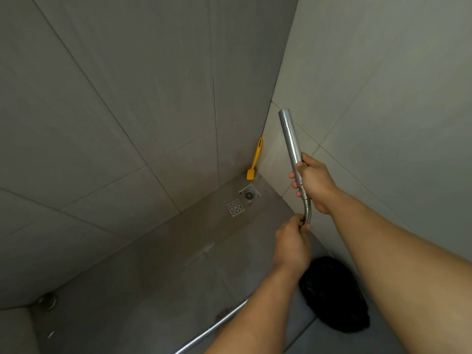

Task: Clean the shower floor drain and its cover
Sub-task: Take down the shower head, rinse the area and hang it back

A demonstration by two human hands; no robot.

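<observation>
Gripping a shower wand (pixel 290 139) in the right hand (pixel 315 183), hose (pixel 306 213) pinched in the left hand (pixel 292 245) (both closed tight). Spray could push the loose cover (pixel 235 207) beside the open drain (pixel 249 194), or kink the hose.

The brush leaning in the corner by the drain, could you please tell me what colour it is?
The brush is yellow, seen best in the head view.

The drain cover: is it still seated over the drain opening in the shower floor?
No: the drain cover lies flat on the floor tiles beside the open drain, whose round inner fitting is exposed.
</observation>
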